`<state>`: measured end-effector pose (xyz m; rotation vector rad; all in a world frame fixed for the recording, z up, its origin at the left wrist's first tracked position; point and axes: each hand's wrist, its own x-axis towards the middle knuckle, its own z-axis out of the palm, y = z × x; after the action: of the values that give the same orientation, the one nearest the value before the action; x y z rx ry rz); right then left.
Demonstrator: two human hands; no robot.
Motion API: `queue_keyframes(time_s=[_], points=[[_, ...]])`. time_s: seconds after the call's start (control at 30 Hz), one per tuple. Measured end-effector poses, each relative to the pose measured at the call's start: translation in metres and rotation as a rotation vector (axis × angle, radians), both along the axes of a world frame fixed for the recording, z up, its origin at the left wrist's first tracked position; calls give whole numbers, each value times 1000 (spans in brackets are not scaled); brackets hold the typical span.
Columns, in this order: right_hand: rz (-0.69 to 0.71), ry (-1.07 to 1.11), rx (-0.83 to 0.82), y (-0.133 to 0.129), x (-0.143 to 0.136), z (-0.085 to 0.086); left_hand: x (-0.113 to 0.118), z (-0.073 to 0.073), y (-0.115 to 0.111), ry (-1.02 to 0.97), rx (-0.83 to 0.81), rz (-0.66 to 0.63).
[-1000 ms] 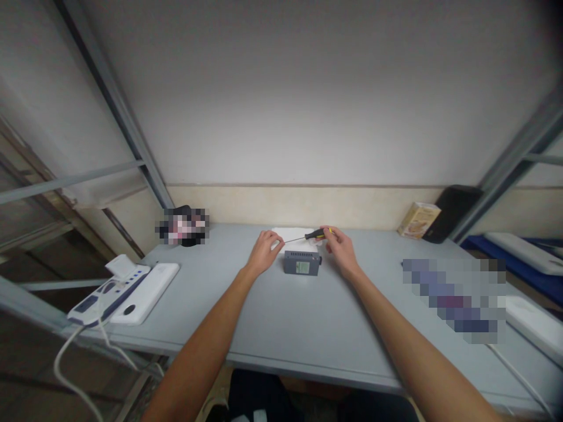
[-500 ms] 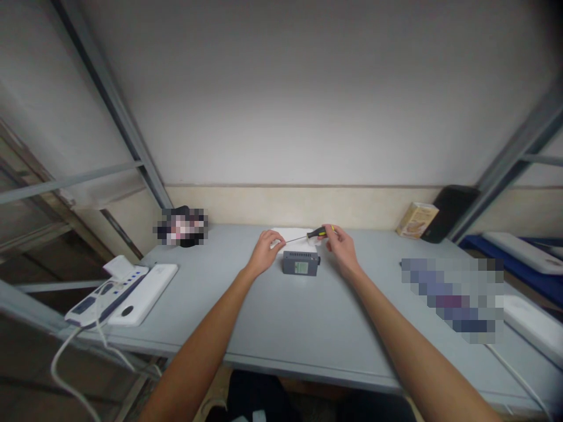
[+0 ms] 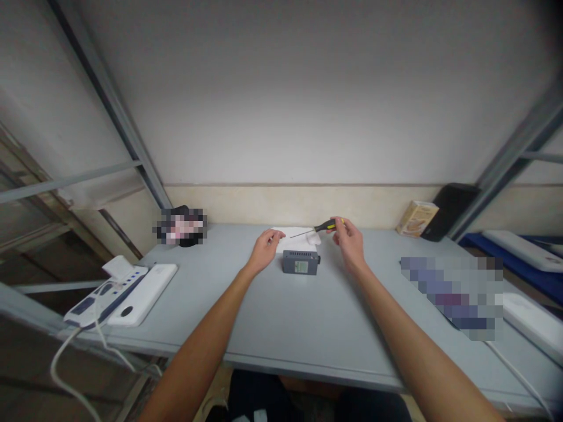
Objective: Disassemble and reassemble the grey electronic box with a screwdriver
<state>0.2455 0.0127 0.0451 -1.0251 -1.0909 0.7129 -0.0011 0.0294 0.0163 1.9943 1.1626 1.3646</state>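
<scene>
My right hand (image 3: 349,241) grips the black and yellow handle of a screwdriver (image 3: 326,225), its thin shaft pointing left above a white sheet (image 3: 297,241). My left hand (image 3: 265,251) is near the screwdriver's tip, with thumb and fingers pinched together. Whatever sits between those fingertips is too small to make out. A small gap separates the tip from the left fingers. Between my hands, in front of the sheet, a dark grey metal box (image 3: 300,262) stands on the table with slots along its top, a pale label on its near face and a knob-like part at its right end.
On the left of the grey table (image 3: 281,328) are a white power strip (image 3: 109,290) with a cable and a flat white device (image 3: 145,293). A carton (image 3: 417,218) and a black panel (image 3: 451,211) stand at back right. Blurred items lie on both sides.
The screwdriver has moved right and slightly up with my right hand, so its tip has come away from my left fingers. My left hand and the grey box have hardly moved.
</scene>
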Motion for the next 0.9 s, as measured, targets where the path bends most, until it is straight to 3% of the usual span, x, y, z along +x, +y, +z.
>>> queue_keyframes(time_s=[0.27,0.43,0.77,0.9], points=[[11,63,103,-6,4,16,-4,9,-3,-226,-298,-280],[50,46,122,-10,-1,20,-5,8,-4,-247,-426,-452],[145,-38,104,-17,-8,21,-5,10,-7,-365,-562,-649],[158,-71,99,-19,-10,21,-5,10,-8,-375,-592,-673]])
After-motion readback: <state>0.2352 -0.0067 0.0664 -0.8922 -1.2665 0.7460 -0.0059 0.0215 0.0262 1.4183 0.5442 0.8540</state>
